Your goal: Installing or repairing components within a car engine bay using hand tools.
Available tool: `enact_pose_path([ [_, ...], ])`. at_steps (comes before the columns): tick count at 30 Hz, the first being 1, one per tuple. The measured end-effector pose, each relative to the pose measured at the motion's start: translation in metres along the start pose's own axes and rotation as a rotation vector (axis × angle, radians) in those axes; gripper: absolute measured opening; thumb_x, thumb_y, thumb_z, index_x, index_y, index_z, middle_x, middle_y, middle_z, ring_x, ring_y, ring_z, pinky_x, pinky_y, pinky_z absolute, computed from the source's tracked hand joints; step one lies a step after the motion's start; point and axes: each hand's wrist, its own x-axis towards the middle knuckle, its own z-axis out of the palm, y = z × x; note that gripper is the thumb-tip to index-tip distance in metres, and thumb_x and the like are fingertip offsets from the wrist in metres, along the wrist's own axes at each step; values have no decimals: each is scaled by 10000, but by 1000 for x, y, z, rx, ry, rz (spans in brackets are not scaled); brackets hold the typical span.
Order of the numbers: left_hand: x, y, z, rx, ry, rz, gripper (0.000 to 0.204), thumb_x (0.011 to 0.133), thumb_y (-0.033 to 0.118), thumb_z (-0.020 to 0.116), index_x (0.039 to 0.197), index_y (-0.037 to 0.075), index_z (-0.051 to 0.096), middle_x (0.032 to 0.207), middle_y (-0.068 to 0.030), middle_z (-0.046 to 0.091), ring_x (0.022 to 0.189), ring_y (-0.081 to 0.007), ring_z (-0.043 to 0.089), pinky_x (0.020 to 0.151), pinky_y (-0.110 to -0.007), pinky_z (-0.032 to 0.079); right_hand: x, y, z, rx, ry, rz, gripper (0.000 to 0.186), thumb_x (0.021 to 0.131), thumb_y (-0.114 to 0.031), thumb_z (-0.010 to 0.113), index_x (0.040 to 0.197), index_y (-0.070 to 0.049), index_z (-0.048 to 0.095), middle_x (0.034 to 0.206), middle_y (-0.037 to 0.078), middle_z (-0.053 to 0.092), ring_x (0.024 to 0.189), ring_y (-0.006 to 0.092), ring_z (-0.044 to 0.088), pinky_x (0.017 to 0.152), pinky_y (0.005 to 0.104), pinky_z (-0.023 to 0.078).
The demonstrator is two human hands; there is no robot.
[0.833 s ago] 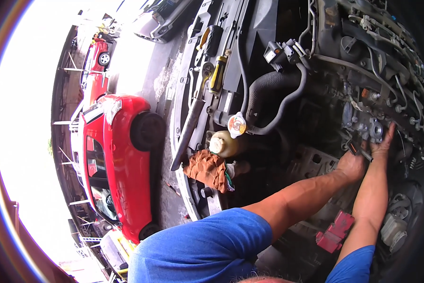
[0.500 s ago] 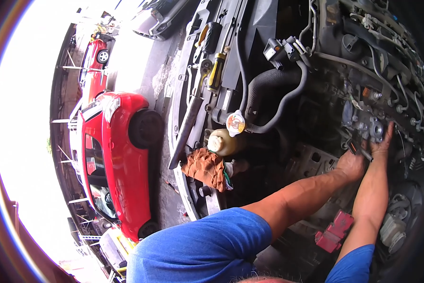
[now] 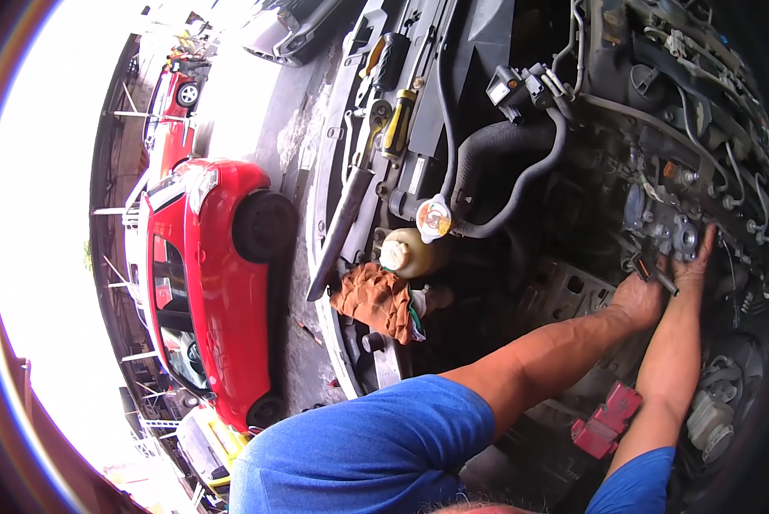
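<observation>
Sleeves and arms: I have the blue left sleeve (image 3: 359, 445) large at the bottom of my view; both bare forearms reach up and to the right into the engine bay.
Beside the right forearm (image 3: 658, 394): a red plastic cover (image 3: 605, 420) on its left, a whitish reservoir (image 3: 712, 424) on its right.
Left hand (image 3: 638, 300): wrist bent, its fingers partly hidden at a black connector (image 3: 640, 267); I cannot tell if it holds anything.
Right hand (image 3: 691, 270): just right of the left one, one finger stretched up along a grey metal fitting; the rest is hidden, so I cannot tell its grip.
Metal fitting (image 3: 683, 236): on the side of the engine (image 3: 633, 86), directly above the hands in my view, its round opening showing.
Hoses and cap: a thick ribbed hose (image 3: 496, 154) curves near the round cap (image 3: 434, 219).
Front edge: a yellowish bottle (image 3: 412, 255), with a crumpled brown cloth (image 3: 374, 300) just beside it; a dark tube (image 3: 340, 236), a ratchet (image 3: 376, 120) and a yellow-and-black screwdriver (image 3: 398, 124) lie along it.
Outside: a red car (image 3: 226, 274) nearby, a silver car (image 3: 282, 30) beyond.
</observation>
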Motion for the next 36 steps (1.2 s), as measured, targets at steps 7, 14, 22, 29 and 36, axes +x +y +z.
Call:
enact_pose_path([
  [7,-2,-3,-10,-63,24,-12,739,759,48,540,1420,-102,245,1121,-351,567,984,-469,598,831,-496,499,-10,10,18,1,-46,20,613,952,-500,486,1408,-92,438,1413,91,492,1286,304,466,1097,468,350],
  [14,-2,0,-18,-88,-58,-102,662,809,79,536,1407,-44,280,1220,-331,533,1102,-451,563,913,-494,478,-23,14,39,-4,63,8,609,968,-511,436,1411,-94,434,1419,91,487,1298,304,455,1106,465,337],
  [22,-2,6,-21,-94,-65,-127,637,809,83,537,1388,-42,305,1237,-330,524,1134,-450,544,931,-496,466,-16,10,28,-4,41,30,596,960,-506,461,1379,-82,468,1366,94,531,1245,300,498,1058,463,387],
  [29,-2,4,-18,-81,-19,-116,650,799,74,529,1395,-49,304,1156,-338,560,1027,-461,590,866,-505,492,-15,12,28,-36,26,22,573,982,-494,419,1388,-91,453,1368,82,522,1247,282,491,1062,441,383],
  [36,1,-4,-14,-88,25,-51,678,797,80,534,1411,-51,280,1079,-331,591,932,-473,615,794,-520,509,-18,15,33,-35,52,27,595,974,-521,432,1397,-103,446,1387,75,503,1261,284,474,1065,445,378],
])
